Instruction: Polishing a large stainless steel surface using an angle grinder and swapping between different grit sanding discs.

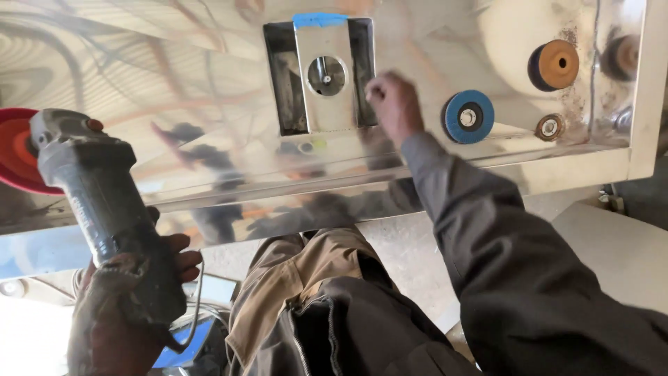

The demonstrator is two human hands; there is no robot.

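My left hand [122, 306] grips the dark body of an angle grinder [97, 195] at the lower left; its red disc [15, 150] points up and left over the metal. My right hand [393, 104] reaches forward, fingers closed and blurred, touching the right edge of a rectangular recess [287, 76] in a shiny steel sheet [174, 90]. A metal plate [327, 69] with a round hole and blue tape on its top edge sits in that recess.
A blue flap disc [470, 116], an orange disc [554, 65] and a small round wire-brush wheel [550, 127] lie on the sheet at the right. A large white round object [515, 38] rests behind them. Concrete floor and my trouser legs [299, 278] are below.
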